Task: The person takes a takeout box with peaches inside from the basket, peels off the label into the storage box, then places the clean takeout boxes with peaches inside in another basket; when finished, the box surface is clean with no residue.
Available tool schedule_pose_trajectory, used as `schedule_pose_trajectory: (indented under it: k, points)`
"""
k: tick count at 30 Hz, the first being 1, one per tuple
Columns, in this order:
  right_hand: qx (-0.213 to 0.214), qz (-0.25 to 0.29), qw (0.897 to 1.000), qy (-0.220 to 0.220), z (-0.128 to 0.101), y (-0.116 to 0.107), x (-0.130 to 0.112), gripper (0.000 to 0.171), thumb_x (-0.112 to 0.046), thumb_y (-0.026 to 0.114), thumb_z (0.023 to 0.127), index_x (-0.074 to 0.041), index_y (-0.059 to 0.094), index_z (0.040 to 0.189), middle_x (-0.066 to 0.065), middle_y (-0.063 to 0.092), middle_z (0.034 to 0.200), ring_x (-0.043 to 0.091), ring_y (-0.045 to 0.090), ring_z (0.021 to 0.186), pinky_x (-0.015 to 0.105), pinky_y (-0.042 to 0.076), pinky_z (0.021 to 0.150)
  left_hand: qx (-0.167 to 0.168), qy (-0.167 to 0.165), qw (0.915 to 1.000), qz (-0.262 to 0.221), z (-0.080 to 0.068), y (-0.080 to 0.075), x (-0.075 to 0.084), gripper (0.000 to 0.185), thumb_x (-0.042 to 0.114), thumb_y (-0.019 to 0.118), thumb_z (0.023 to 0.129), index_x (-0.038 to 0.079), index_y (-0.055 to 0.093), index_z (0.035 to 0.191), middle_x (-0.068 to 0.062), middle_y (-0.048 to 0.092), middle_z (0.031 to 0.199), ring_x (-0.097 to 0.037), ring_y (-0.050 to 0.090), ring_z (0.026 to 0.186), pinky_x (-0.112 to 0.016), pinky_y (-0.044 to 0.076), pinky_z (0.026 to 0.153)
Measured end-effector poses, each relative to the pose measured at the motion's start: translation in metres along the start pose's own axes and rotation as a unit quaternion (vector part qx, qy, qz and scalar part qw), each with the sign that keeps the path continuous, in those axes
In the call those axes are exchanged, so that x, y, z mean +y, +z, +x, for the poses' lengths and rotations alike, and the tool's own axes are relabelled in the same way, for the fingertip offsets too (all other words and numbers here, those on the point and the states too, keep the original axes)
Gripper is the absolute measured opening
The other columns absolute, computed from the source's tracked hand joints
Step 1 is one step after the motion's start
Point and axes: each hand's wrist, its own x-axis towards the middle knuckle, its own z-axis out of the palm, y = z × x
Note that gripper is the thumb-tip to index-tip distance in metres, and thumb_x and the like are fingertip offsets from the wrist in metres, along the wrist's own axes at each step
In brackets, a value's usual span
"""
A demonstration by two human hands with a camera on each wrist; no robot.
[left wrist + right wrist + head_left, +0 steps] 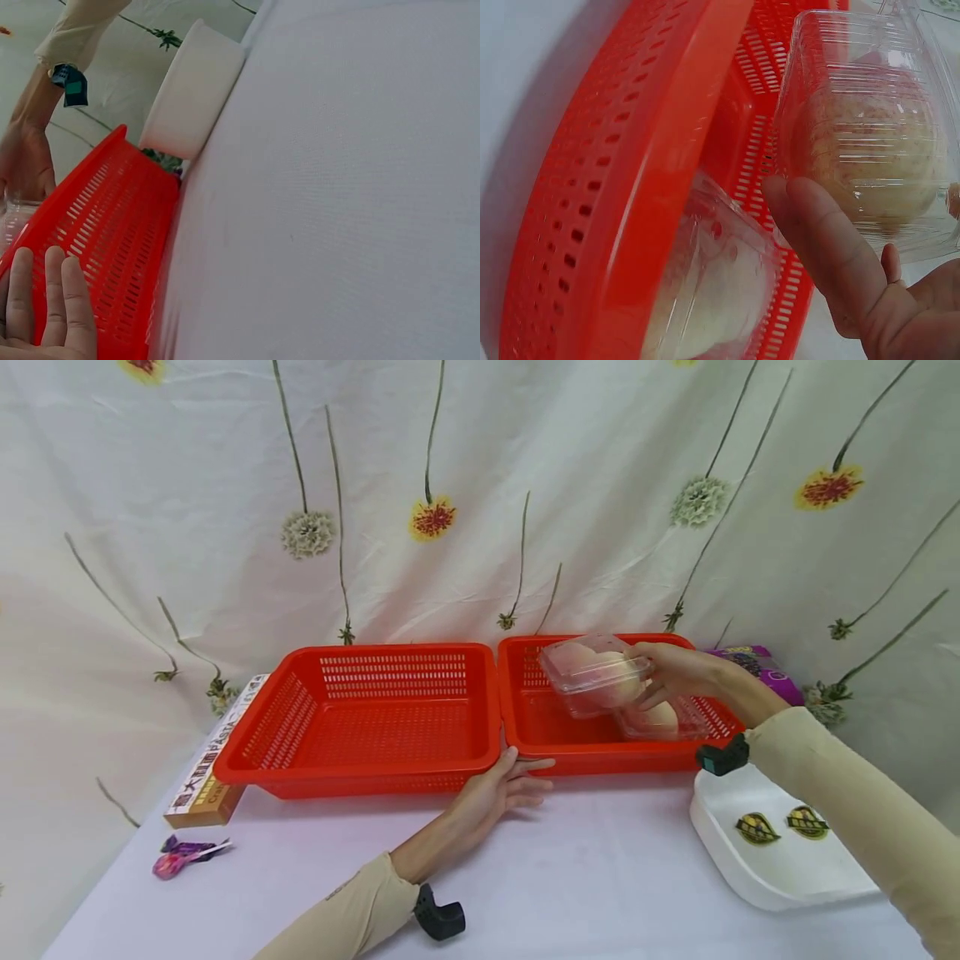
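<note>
My right hand [667, 677] grips a clear plastic clamshell of pale round fruit [596, 672] above the right red basket [600, 752]. In the right wrist view the thumb [832, 255] presses the clamshell's [870, 127] side. A second clear clamshell [663, 720] lies in that basket's [630, 150] right part, also seen low in the right wrist view [712, 300]. My left hand [502, 789] rests open on the table, fingers straight against the right basket's front rim [112, 225]. The left red basket [360, 718] holds nothing.
A white tray [772, 839] with two leaf-patterned items stands at the front right. A purple packet [753, 664] lies behind the right basket. A long printed box [213, 768] and a purple wrapper [183, 853] lie at the left. A flowered cloth hangs behind.
</note>
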Motion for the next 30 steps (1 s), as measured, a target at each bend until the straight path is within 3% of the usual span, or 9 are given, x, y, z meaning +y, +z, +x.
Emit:
schedule_pose_trajectory:
  k: [6, 9, 14, 17, 21, 30]
  points:
    - [-0.034, -0.002, 0.999, 0.036, 0.024, 0.013, -0.005, 0.061, -0.034, 0.034, 0.101, 0.001, 0.011, 0.146, 0.028, 0.026, 0.142, 0.046, 0.044, 0.121, 0.051, 0.045, 0.097, 0.008, 0.004, 0.9999, -0.004, 0.0, 0.001, 0.0, 0.043, 0.036, 0.031, 0.105, 0.006, 0.048, 0.13, -0.017, 0.05, 0.14, -0.03, 0.059, 0.116, -0.041, 0.048, 0.097]
    - [-0.035, -0.008, 0.998, 0.048, 0.033, 0.017, -0.004, 0.063, -0.033, 0.034, 0.102, -0.001, 0.01, 0.15, 0.029, 0.021, 0.146, 0.046, 0.044, 0.121, 0.051, 0.046, 0.096, 0.009, 0.007, 0.9999, -0.008, 0.0, 0.001, -0.001, 0.039, 0.037, 0.033, 0.105, 0.008, 0.05, 0.126, -0.018, 0.05, 0.14, -0.031, 0.059, 0.116, -0.04, 0.048, 0.097]
    - [-0.023, -0.05, 0.996, 0.066, 0.044, 0.018, -0.004, 0.056, -0.035, 0.04, 0.101, -0.005, 0.025, 0.146, 0.027, 0.039, 0.138, 0.04, 0.058, 0.109, 0.048, 0.05, 0.091, 0.008, 0.01, 0.9999, -0.007, 0.001, 0.001, -0.001, 0.045, 0.04, 0.036, 0.103, 0.006, 0.047, 0.131, -0.02, 0.048, 0.141, -0.027, 0.061, 0.113, -0.039, 0.049, 0.096]
    - [-0.02, -0.094, 0.992, 0.083, 0.049, 0.015, -0.003, 0.043, -0.03, 0.043, 0.099, 0.001, 0.044, 0.129, 0.024, 0.055, 0.122, 0.037, 0.064, 0.1, 0.045, 0.053, 0.087, 0.009, 0.014, 0.9999, -0.001, 0.002, 0.0, -0.001, 0.049, 0.04, 0.035, 0.103, 0.003, 0.045, 0.134, -0.021, 0.047, 0.141, -0.023, 0.063, 0.11, -0.039, 0.049, 0.096]
    - [-0.03, -0.129, 0.986, 0.105, 0.052, 0.011, -0.001, 0.03, -0.023, 0.051, 0.094, 0.003, 0.055, 0.108, 0.018, 0.065, 0.105, 0.033, 0.068, 0.093, 0.042, 0.055, 0.084, 0.01, 0.008, 0.9999, 0.01, 0.001, -0.001, 0.0, 0.051, 0.039, 0.033, 0.104, 0.003, 0.045, 0.138, -0.022, 0.047, 0.141, -0.024, 0.062, 0.111, -0.039, 0.048, 0.097]
    - [-0.06, -0.166, 0.974, 0.144, 0.051, 0.007, -0.004, 0.044, -0.033, 0.055, 0.094, 0.002, 0.059, 0.121, 0.02, 0.069, 0.108, 0.031, 0.07, 0.088, 0.04, 0.056, 0.08, 0.014, 0.004, 0.9999, 0.009, 0.001, 0.001, -0.001, 0.051, 0.042, 0.034, 0.103, 0.005, 0.049, 0.136, -0.021, 0.048, 0.14, -0.025, 0.062, 0.112, -0.04, 0.049, 0.096]
